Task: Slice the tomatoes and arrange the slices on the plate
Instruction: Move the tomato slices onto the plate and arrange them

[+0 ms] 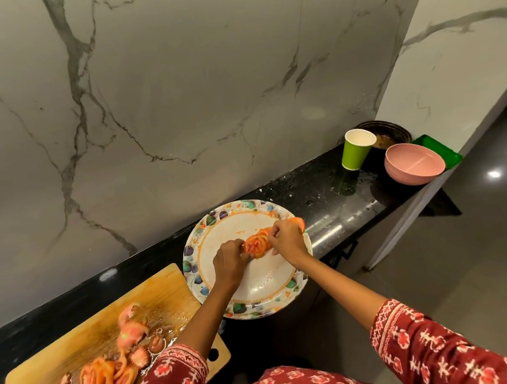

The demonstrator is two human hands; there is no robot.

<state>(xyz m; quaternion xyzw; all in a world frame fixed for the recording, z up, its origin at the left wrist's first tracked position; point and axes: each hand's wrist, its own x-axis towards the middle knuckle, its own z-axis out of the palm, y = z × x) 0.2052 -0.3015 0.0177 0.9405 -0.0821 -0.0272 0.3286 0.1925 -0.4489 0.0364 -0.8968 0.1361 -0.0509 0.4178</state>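
A floral-rimmed white plate (260,282) sits on the black counter. A short row of overlapping tomato slices (256,244) lies across the plate's far right part. My left hand (231,262) pinches the near end of the row with curled fingers. Just right of it, my right hand (287,240) covers the row's far end, fingertips curled onto a slice. On the wooden cutting board (86,327) at the lower left lie several more cut tomato pieces (114,366) in a wet patch of juice.
At the counter's far right stand a green paper cup (357,149), a pink bowl (413,163), a dark dish (385,133) and a green tray (441,148). A marble wall rises right behind the narrow black counter (328,193). Grey floor lies to the right.
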